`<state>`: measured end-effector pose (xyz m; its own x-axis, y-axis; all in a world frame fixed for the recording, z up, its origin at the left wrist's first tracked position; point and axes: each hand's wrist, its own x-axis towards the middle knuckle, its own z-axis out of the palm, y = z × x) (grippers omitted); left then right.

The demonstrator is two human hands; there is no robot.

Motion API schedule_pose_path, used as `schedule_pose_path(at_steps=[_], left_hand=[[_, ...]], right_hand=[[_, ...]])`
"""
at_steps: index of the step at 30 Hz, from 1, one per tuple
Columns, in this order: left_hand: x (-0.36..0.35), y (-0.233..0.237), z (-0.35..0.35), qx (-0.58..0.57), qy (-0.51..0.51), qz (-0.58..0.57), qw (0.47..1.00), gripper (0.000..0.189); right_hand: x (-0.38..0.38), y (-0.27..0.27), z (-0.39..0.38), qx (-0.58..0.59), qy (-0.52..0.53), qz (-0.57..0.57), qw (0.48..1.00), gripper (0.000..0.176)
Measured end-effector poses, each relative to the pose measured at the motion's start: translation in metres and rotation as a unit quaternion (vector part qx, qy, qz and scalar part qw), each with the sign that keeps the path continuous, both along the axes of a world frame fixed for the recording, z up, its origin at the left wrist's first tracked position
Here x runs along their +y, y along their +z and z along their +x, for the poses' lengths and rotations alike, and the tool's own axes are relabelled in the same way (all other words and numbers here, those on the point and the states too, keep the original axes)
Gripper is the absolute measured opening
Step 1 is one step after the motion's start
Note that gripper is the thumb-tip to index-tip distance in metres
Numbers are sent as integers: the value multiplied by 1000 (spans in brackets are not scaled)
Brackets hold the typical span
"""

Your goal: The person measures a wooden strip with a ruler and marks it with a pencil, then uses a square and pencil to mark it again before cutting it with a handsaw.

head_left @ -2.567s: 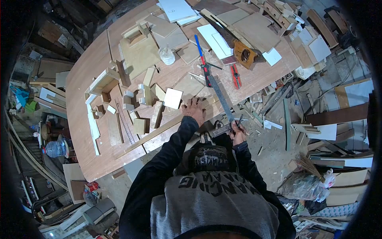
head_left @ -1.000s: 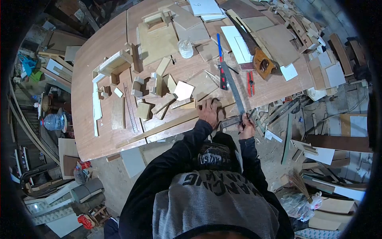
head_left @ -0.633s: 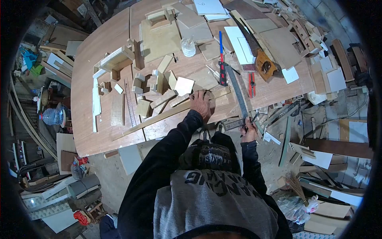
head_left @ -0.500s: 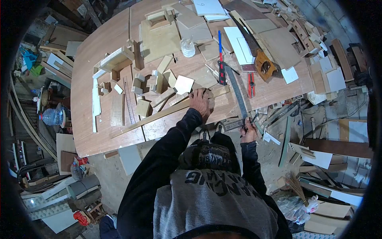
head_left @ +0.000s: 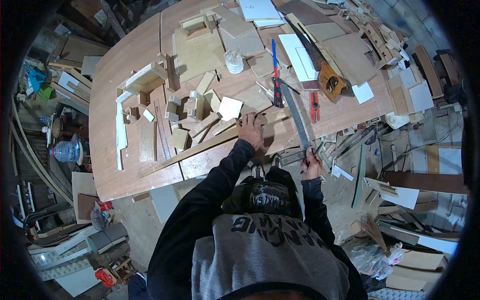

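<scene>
My left hand (head_left: 251, 131) presses on a long wooden strip (head_left: 200, 149), fingers curled over it near the table's front edge. At that edge my right hand (head_left: 311, 165) grips a metal carpenter's square (head_left: 296, 115) near its corner. The square's long blade reaches across the tabletop, while its short leg points left. Beside the blade lie a hand tool with a blue and red handle (head_left: 275, 75) and a red and black cutter (head_left: 314, 106). Small wooden blocks (head_left: 180, 138) and a pale square piece (head_left: 230, 108) lie left of my left hand.
The wooden table (head_left: 107, 170) carries a handsaw (head_left: 332, 82), a clear plastic cup (head_left: 234, 61), a ruler (head_left: 162, 131), small wooden frames (head_left: 150, 77) and board pieces (head_left: 200, 57). Offcuts (head_left: 342, 145) clutter the floor on the right. A water bottle (head_left: 67, 151) stands at left.
The view has shifted slightly. The wooden strip's left end sits a little lower in view. Both hands keep nearly the same places and holds.
</scene>
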<state>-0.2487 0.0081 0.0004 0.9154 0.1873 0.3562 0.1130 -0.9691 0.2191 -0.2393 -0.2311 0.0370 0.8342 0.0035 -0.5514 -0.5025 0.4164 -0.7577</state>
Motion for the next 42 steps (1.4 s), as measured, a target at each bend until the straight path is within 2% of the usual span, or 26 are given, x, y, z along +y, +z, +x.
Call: schedule_pose_path(at_steps=[2,3,5,8,11,13,14,16,17,19,20,22,24,26,28,34,36,37,39,40,41,42], left_hand=[[7,1,10,33,10,-31,999,40],[6,21,13,37,35,-17,999,40],[13,18,24,45,56,-17,997,40],[24,16,38,40,80,-22,996,38],[36,0,53,64,91,-31,993,39],[46,-6,60,80,48,-34,995,56],[48,-10,62,80,46,-34,995,56],[50,-12,66,105,43,-8,994,83],[53,-13,70,105,40,-9,994,83],[58,-16,78,185,22,-36,982,104],[57,-19,77,185,21,-36,982,104],[48,-22,71,108,1,109,988,109],[37,-18,60,116,-27,99,988,109],[22,8,46,122,-54,87,987,109],[7,51,29,185,-101,-2,978,107],[-12,48,8,179,-109,-35,977,98],[-8,55,-2,104,-130,-19,986,87],[-1,52,-7,106,-128,-18,986,87],[21,37,-19,86,-64,-9,994,74],[39,35,-20,94,-71,-61,991,64],[56,33,-23,117,-58,-69,989,64],[79,23,-27,178,-109,12,978,65]], right_hand=[[5,12,-3,-15,8,9,1000,12],[7,12,-3,-17,6,9,1000,12],[10,8,-3,11,-32,-9,999,13],[3,0,-5,-17,0,11,1000,13],[5,1,-5,-9,-10,9,1000,13],[2,-5,-6,-27,0,2,1000,13],[1,-8,-6,-44,14,-5,999,13],[4,-2,-7,-40,6,-5,999,14],[4,0,-7,-35,0,-6,999,16],[1,-8,-8,-33,4,4,999,16],[-1,-12,-8,-30,9,16,999,17],[-3,-12,-9,-28,6,18,999,17],[-4,-12,-12,-24,4,19,1000,17],[-3,-8,-14,-18,-16,3,1000,16],[1,2,-16,-12,-29,-2,1000,15],[1,3,-21,2,-49,-18,999,15],[0,3,-23,0,-50,-28,998,16],[-3,1,-24,-6,-42,-22,999,17],[-5,-2,-26,-10,-36,-15,999,19],[-7,-3,-27,-17,-33,-13,999,20],[-8,-4,-27,-26,-30,-12,999,21],[-9,-5,-28,-25,-31,-13,999,21]])
